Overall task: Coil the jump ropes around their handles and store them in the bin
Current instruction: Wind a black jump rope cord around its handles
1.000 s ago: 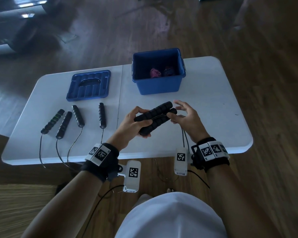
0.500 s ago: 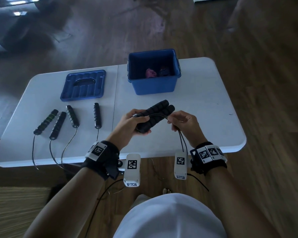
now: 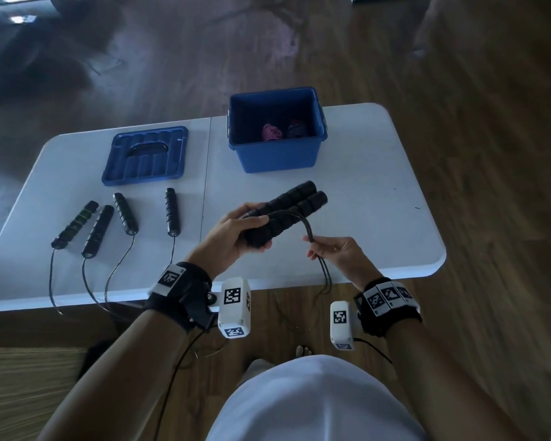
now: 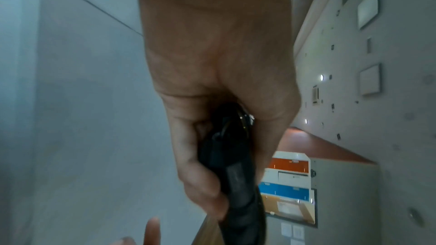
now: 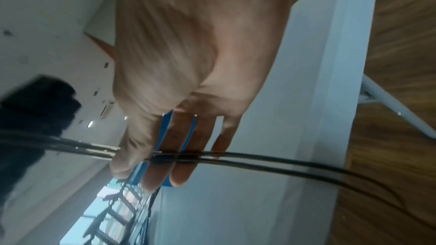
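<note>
My left hand (image 3: 236, 233) grips two black foam jump-rope handles (image 3: 295, 203) held side by side above the white table (image 3: 379, 218); the left wrist view shows their ends (image 4: 232, 165) inside the curled fingers. The doubled black rope (image 3: 304, 222) loops over the handles and runs to my right hand (image 3: 328, 253), which pinches it between thumb and fingers (image 5: 165, 157). From there the rope hangs off the table's front edge. The open blue bin (image 3: 277, 154) stands behind the handles with pink and dark coiled ropes (image 3: 271, 132) inside.
Several more black handles (image 3: 124, 213) lie in a row on the table's left half, their ropes trailing over the front edge. The blue bin lid (image 3: 145, 155) lies behind them. Wooden floor surrounds the table.
My right hand left the handles, took hold of the rope and drew it down and to the right. The left hand kept its grip on the handles.
</note>
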